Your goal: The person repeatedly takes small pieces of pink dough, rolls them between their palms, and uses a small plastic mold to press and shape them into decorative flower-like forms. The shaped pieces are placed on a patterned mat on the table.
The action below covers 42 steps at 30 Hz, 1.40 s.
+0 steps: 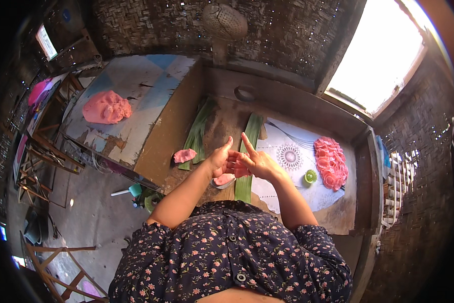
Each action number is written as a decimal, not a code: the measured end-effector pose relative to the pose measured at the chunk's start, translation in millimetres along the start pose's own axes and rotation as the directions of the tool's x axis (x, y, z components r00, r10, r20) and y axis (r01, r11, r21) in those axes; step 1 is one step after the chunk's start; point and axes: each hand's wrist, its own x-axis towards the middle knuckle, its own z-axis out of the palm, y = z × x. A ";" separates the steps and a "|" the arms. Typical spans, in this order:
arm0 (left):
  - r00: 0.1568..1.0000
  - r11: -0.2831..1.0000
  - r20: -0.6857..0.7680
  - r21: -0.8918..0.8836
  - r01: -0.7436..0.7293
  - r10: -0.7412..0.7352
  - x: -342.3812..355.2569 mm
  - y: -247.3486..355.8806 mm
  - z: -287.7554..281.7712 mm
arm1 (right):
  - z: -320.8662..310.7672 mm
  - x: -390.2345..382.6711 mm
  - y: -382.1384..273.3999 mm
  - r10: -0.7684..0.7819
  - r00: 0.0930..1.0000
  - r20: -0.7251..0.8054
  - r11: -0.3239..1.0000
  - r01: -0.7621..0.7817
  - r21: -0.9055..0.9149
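My left hand [220, 161] and my right hand [252, 162] meet above the wooden work surface, fingers curled together; my right index finger points up, as does my left thumb. Whatever is between them is hidden. Just below lies pink dough [222, 179] on a small grey round thing. A green leaf strip [253, 126] runs behind my right hand; another leaf [195, 131] at left has a pink dough lump [184, 155] on it. To the right, a white patterned sheet [272, 198] holds many pink flattened rounds [331, 164] and a small green round object [310, 177].
A large pink dough mass [107, 107] rests on a worn raised board [151, 81] at left. A wooden rim [292, 98] borders the work area, with a bright window [373, 55] beyond. Folding wooden stands [60, 257] and a light-blue handled tool [133, 190] are at lower left.
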 end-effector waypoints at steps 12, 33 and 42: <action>0.957 0.822 -0.049 -0.502 -0.270 0.285 -14.3 12.4 8.0 | 73.5 10.2 21.8 -0.130 0.984 0.118 -0.476 -0.166 0.863; 0.973 0.969 0.058 -0.117 -0.217 0.225 -49.9 29.5 8.8 | -0.6 -4.6 2.9 0.029 0.956 -0.293 0.450 0.249 0.857; 0.987 0.988 0.072 0.043 -0.150 0.146 -75.2 42.4 16.7 | -18.6 -22.7 -20.7 -0.216 0.929 -0.299 0.626 0.367 0.688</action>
